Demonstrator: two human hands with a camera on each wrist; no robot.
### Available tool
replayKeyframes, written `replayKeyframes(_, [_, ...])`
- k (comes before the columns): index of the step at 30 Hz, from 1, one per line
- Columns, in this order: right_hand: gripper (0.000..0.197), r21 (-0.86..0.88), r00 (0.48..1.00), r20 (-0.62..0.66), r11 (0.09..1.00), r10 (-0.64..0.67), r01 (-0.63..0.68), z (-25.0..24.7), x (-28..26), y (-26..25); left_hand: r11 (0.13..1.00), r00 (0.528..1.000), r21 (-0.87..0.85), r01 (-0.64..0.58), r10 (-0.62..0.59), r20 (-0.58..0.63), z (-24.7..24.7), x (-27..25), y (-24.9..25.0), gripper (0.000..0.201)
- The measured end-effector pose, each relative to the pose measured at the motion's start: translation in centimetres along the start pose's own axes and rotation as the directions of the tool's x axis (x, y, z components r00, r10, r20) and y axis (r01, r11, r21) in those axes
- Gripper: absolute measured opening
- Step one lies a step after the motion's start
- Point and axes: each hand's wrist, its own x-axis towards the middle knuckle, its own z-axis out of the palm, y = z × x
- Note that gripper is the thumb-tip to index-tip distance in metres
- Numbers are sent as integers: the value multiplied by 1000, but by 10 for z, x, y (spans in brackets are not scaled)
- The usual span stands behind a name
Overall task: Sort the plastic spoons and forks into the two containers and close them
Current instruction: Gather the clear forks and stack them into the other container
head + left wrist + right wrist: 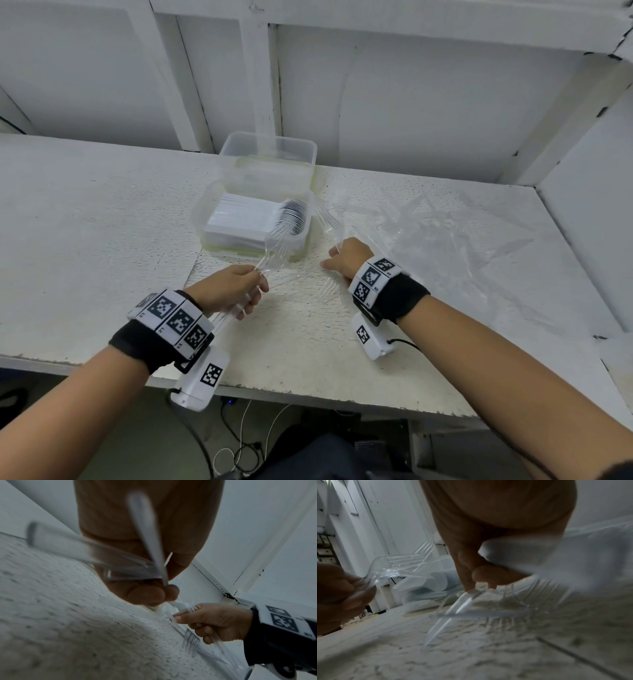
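On the white table [102,212], two clear containers [255,219] sit mid-back, near one packed with white spoons [291,214], far one [269,154] behind it. Left hand [229,286] grips a bunch of clear forks [274,248]. Right hand [347,257] pinches forks too [329,222]; loose forks [327,287] lie between hands.

A rough white table [102,219] carries a clear container [251,222] stacked with white spoons [260,219], an empty clear container [269,156] just behind it, loose clear forks [330,286], and crumpled clear plastic wrap [455,233].
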Motion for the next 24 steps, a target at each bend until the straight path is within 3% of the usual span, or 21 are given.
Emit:
replayKeyframes(12, [21,62,985,171,998,-35,25,-9,-1,7,998,998,25,-56,55,35,11,7,7,24])
replayKeyframes(15, [21,96,969,227,993,-95,75,-25,-11,11,995,995,-54,-81,84,49,15,8,8,20])
replayKeyframes(17, [17,231,962,254,972,-96,36,-36,-18,18,987,994,-131,-91,99,52,19,8,12,19])
replayKeyframes(19, [12,394,971,218,919,-99,5,-48,-28,25,973,991,-200,-110,122,47,24,10,17,20])
replayKeyframes(24, [14,629,993,-37,769,-116,113,-82,-57,39,938,986,-320,-135,158,45,40,17,35,15])
